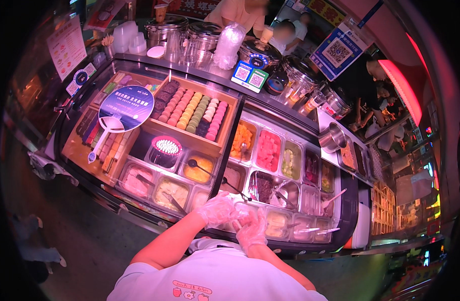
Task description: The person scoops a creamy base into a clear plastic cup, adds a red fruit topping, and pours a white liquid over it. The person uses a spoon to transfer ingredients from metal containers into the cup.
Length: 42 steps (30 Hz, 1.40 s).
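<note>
My left hand (218, 207), in a clear plastic glove, is over the front edge of a food display counter (147, 220). Close to its right is my right hand (253, 228), gloved the same way, with fingers bent. Something clear and shiny (240, 211) lies between the two hands; whether it is a container or loose film, and which hand grips it, I cannot tell. Just beyond the fingers are a black long-handled spoon (235, 189) and a metal pan of dark topping (262, 185). A tub of pale yellow food (277, 222) sits right of my right hand.
Pans hold pink cubes (269, 150) and orange fruit pieces (242, 141). Rows of macarons (194, 113) fill a wooden tray, left of which a hand fan (126, 109) lies. Lidded steel pots (260, 52), wrapped cups (230, 46) and a metal pitcher (332, 137) stand along the back. People are beyond.
</note>
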Available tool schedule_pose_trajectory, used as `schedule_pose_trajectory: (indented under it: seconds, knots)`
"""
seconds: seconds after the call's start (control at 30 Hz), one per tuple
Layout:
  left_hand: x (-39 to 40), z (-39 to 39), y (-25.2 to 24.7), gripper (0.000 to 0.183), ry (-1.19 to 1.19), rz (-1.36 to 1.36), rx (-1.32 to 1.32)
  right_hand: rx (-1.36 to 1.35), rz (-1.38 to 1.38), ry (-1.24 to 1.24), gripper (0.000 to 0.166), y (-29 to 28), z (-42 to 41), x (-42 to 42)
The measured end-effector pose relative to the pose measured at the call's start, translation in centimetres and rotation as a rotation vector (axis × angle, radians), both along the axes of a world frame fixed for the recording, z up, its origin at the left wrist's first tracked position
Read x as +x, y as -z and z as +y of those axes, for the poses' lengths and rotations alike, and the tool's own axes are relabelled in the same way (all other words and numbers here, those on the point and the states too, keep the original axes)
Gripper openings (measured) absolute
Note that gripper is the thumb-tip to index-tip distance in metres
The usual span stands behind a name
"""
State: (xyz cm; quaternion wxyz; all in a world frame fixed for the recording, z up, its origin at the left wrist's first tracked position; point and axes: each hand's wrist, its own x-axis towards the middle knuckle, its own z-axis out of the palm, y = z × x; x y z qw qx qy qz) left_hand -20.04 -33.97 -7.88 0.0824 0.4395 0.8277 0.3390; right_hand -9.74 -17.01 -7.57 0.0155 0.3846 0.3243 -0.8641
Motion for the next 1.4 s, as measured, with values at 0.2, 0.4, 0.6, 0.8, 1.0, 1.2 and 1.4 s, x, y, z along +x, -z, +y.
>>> schedule_pose_trajectory:
  seconds: [0.2,0.4,0.6,0.8,1.0,1.2,1.4]
  knots:
    - [0.0,-0.1,-0.4,0.069,0.059,-0.108,-0.088,-0.007,-0.028,0.007,0.064,0.4,0.0,0.2]
    - [-0.1,-0.3,-1.9,0.072,0.078,-0.150,-0.102,0.015,-0.082,0.049,0.078,-0.5,-0.6,0.2]
    - [0.0,-0.8,-3.1,0.068,0.069,-0.158,-0.045,0.070,-0.105,0.028,0.070,-0.5,-0.6,0.3]
    - [0.2,-0.9,-3.6,0.067,0.058,-0.151,-0.061,0.064,-0.128,0.079,0.061,0.4,0.1,-0.1]
    - [0.1,-0.7,-3.4,0.064,0.085,-0.153,-0.056,0.137,-0.071,-0.012,0.075,0.7,0.4,0.0]
    - [-0.1,-0.8,-3.5,0.059,0.106,-0.203,-0.032,0.119,-0.076,0.002,0.072,1.7,0.7,-0.7]
    - [0.0,-0.8,-4.3,0.049,0.092,-0.191,-0.027,0.068,-0.111,0.013,0.071,1.1,0.4,-1.5]
